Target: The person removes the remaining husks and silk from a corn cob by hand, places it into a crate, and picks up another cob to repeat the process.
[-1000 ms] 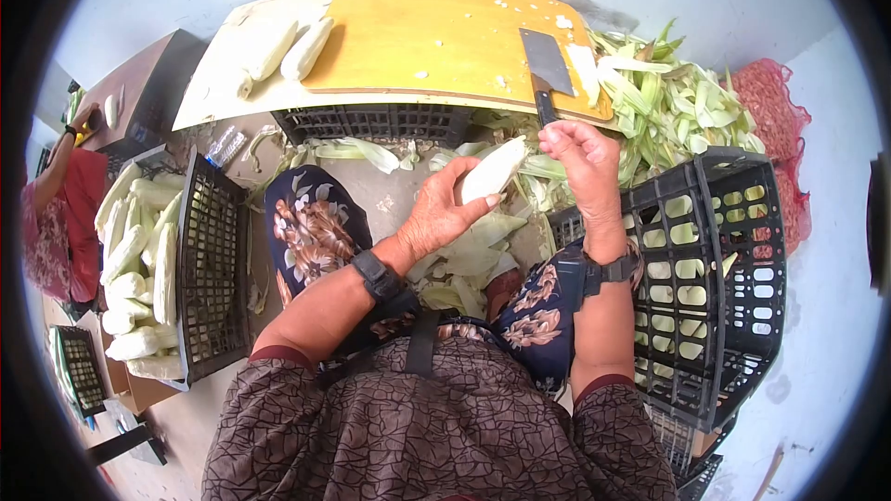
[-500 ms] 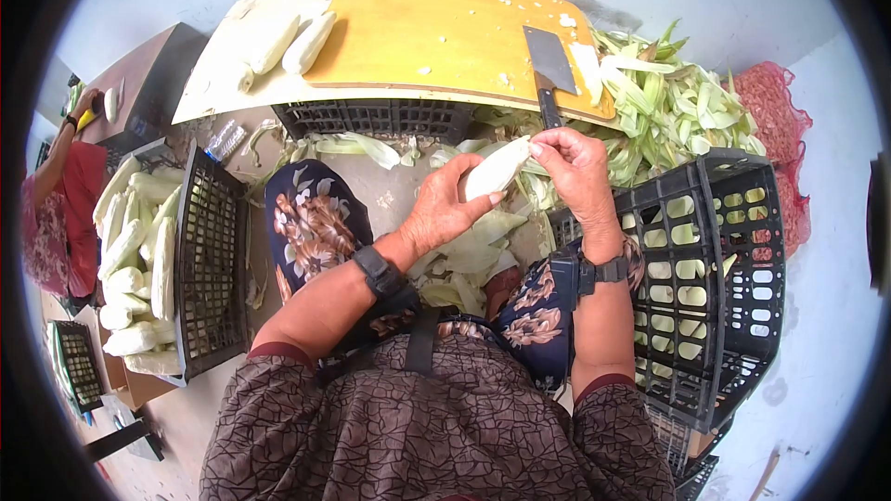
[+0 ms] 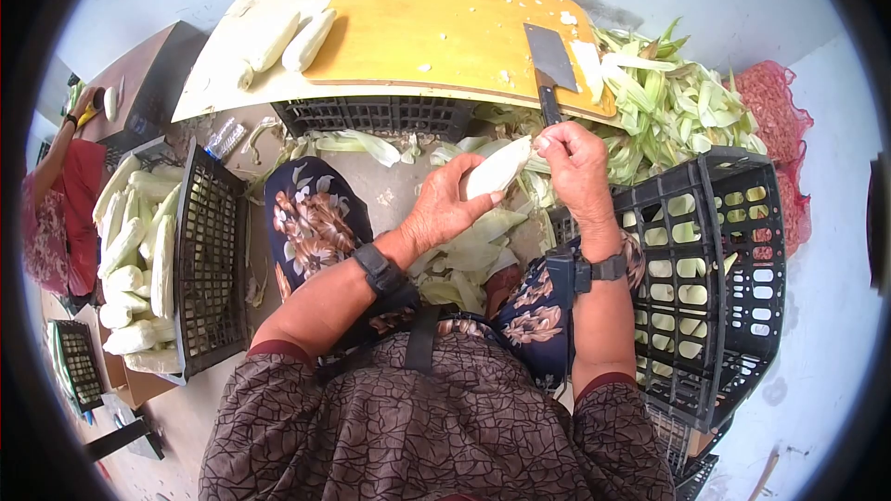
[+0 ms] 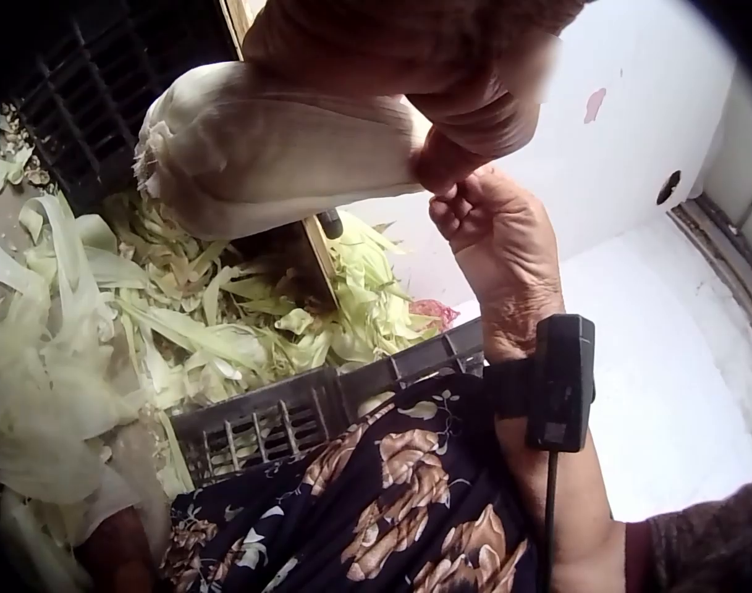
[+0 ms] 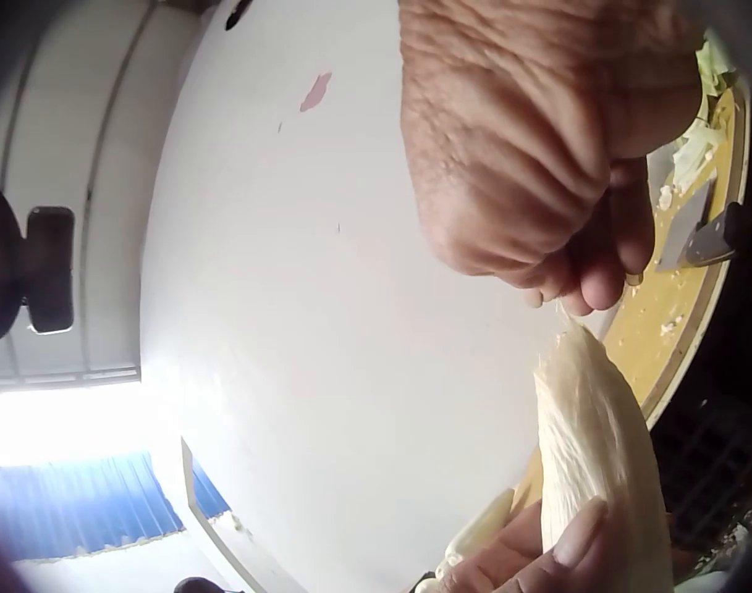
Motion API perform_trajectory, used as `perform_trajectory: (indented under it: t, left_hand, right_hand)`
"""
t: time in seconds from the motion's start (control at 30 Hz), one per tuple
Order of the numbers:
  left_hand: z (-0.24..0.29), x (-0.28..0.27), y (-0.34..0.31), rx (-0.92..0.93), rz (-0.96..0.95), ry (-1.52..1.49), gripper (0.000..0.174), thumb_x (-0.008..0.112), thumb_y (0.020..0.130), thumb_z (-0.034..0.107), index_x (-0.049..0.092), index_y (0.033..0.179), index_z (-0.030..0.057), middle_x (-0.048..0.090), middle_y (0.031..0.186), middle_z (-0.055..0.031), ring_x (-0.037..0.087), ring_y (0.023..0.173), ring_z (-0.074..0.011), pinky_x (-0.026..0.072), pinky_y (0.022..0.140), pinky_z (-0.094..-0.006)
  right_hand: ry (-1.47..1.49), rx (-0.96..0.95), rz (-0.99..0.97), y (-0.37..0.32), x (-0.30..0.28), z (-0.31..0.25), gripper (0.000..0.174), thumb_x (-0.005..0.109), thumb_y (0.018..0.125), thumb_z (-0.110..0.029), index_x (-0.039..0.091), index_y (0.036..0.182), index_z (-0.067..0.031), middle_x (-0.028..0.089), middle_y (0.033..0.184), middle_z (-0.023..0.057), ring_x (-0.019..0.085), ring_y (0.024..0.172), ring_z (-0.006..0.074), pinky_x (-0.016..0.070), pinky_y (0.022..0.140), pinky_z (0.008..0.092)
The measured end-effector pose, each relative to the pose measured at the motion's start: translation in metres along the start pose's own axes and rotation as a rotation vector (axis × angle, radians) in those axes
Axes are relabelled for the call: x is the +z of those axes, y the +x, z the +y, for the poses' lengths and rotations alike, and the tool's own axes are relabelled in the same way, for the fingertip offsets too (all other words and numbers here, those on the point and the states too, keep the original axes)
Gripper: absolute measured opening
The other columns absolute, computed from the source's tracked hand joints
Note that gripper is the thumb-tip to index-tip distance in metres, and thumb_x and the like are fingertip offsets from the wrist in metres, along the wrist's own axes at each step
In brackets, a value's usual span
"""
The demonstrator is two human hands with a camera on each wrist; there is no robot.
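My left hand [image 3: 441, 206] grips an ear of corn [image 3: 497, 170] in pale inner husk, its narrow end pointing up and right. At that end, my right hand [image 3: 582, 165] has curled fingers and pinches the wispy strands of corn silk. The right wrist view shows thin pale threads between the ear's tip [image 5: 571, 358] and the fingertips [image 5: 602, 289]. Just beyond the right hand, a cleaver [image 3: 550, 57] lies on the yellow board [image 3: 418, 32] with its handle over the near edge. Two pale ears [image 3: 308, 43] rest at the board's left.
A black crate [image 3: 213, 264] of pale corn ears [image 3: 130, 241] stands at my left. Another black crate [image 3: 715, 288] stands at my right, with a heap of green husks [image 3: 677, 97] behind it. Loose husks [image 3: 473, 255] lie between my knees. A red mesh sack [image 3: 775, 121] leans against the wall.
The right hand has come from just off the ear onto its tip, and its fingers have curled in to pinch there. The left hand keeps the ear in nearly the same place.
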State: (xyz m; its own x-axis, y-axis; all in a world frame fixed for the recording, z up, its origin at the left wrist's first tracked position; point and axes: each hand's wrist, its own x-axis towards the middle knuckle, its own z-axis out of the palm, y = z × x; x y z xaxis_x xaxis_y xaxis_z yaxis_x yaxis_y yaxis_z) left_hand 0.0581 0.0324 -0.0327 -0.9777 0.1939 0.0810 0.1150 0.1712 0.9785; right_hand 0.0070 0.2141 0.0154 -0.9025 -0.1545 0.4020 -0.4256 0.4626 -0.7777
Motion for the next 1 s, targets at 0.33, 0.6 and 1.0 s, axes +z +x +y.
perform_trajectory:
  t: [0.33, 0.6, 1.0]
  left_hand:
    - [-0.007, 0.001, 0.001, 0.004, 0.015, 0.020, 0.041, 0.067, 0.075, 0.014, 0.050, 0.108, -0.0030, 0.059, 0.093, -0.0096, 0.054, 0.085, -0.0136, 0.0454, 0.077, -0.0274]
    - [-0.010, 0.001, 0.003, -0.030, 0.023, 0.013, 0.040, 0.066, 0.075, 0.013, 0.049, 0.108, -0.0030, 0.059, 0.094, -0.0096, 0.054, 0.086, -0.0136, 0.0449, 0.079, -0.0271]
    - [-0.011, 0.001, 0.003, -0.041, 0.041, 0.016, 0.042, 0.067, 0.075, 0.013, 0.049, 0.109, -0.0041, 0.059, 0.096, -0.0111, 0.055, 0.088, -0.0145, 0.0451, 0.080, -0.0276]
  right_hand:
    - [0.176, 0.083, 0.260, 0.007, -0.016, -0.002, 0.011, 0.054, 0.084, -0.003, 0.056, 0.074, 0.0016, 0.060, 0.066, 0.0046, 0.056, 0.059, 0.0093, 0.0454, 0.055, 0.0221]
    - [0.366, 0.278, 0.557, 0.012, -0.030, -0.003, 0.017, 0.055, 0.085, -0.010, 0.057, 0.073, 0.0016, 0.059, 0.065, 0.0052, 0.053, 0.055, 0.0092, 0.0438, 0.053, 0.0208]
    - [0.200, 0.161, 0.166, 0.008, -0.012, -0.007, 0.022, 0.064, 0.080, -0.010, 0.059, 0.094, 0.0060, 0.064, 0.078, 0.0085, 0.059, 0.065, 0.0115, 0.0488, 0.062, 0.0227]
